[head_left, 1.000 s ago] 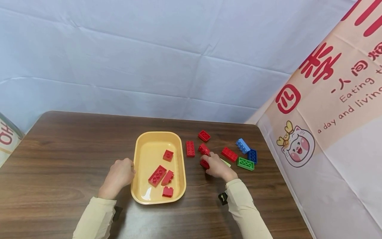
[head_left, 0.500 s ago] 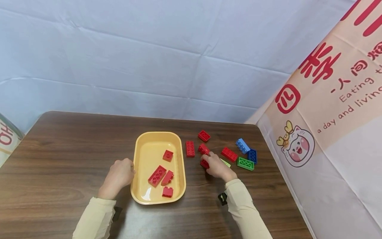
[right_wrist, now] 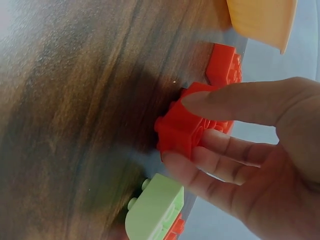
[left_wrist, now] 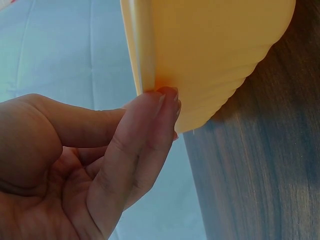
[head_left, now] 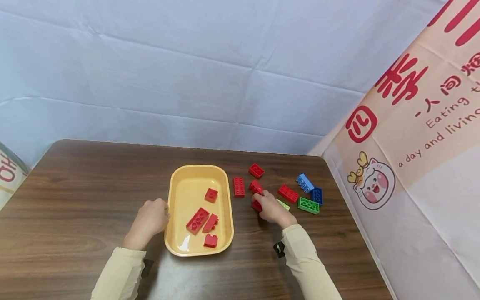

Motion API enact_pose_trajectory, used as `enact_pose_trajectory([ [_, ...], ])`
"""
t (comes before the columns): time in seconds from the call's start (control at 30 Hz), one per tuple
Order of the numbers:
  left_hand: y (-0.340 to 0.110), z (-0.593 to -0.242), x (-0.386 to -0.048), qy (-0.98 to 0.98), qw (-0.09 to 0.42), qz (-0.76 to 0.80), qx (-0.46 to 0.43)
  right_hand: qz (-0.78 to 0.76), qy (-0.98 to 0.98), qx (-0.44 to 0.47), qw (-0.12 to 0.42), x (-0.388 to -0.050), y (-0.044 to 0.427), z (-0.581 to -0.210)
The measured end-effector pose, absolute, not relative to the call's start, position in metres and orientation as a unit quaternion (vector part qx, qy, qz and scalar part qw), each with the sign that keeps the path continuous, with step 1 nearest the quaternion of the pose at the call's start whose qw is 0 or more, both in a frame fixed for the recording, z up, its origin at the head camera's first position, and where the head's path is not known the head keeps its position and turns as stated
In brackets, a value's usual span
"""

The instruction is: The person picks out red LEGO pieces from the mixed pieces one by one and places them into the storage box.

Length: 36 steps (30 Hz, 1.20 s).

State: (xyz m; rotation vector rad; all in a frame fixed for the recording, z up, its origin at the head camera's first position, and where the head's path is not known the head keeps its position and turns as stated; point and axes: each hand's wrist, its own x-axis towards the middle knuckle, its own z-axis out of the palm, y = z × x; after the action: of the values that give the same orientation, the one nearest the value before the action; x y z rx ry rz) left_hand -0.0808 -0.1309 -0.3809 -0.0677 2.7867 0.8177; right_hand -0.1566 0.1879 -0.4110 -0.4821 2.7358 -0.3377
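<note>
1. Grip of the right hand (head_left: 273, 209) pinches a red block (right_wrist: 175, 122) between thumb and fingers, on the desk (head_left: 93, 187) right of the tray (head_left: 187, 183).
2. Left hand (head_left: 148, 218) pinches the tray's left rim; an uneven pull could tip it and slide the four loose blocks (head_left: 197, 221) inside.
3. Another red block (head_left: 256, 185), also right of the tray, sits close by the right fingertips; a sideways lift might knock it.
4. Farther right of the tray, a pale green block (right_wrist: 152, 210) could catch the trailing fingers.

On the table (head_left: 93, 187), the tray (head_left: 187, 187) (four bricks (head_left: 197, 221) inside) lies left of loose bricks (head_left: 239, 187).
</note>
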Motion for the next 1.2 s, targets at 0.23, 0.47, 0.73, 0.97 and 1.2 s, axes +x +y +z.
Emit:
enact_pose_trajectory([
  [0.23, -0.1310, -0.3806, -0.0806, 0.954, 0.109, 0.278, -0.017, -0.125, 0.962, -0.185, 0.155, -0.1565, 0.1900, -0.4135],
  [0.47, -0.1310, -0.3803, -0.0808, 0.955, 0.113, 0.275, -0.018, -0.125, 0.962, -0.181, 0.161, -0.1561, 0.1909, -0.4134],
  [0.73, -0.1309, -0.3809, -0.0808, 0.956, 0.109, 0.271, -0.011, -0.126, 0.963, -0.176, 0.159, -0.1547, 0.1925, -0.4135],
  [0.97, -0.1298, -0.3808, -0.0808, 0.955, 0.116, 0.271, -0.019, -0.118, 0.968, -0.172, 0.143, -0.1538, 0.1942, -0.4119],
  [1.2, -0.1296, -0.3809, -0.0807, 0.954, 0.121, 0.273, -0.022, -0.110, 0.972, -0.163, 0.128, -0.1534, 0.1961, -0.4112],
])
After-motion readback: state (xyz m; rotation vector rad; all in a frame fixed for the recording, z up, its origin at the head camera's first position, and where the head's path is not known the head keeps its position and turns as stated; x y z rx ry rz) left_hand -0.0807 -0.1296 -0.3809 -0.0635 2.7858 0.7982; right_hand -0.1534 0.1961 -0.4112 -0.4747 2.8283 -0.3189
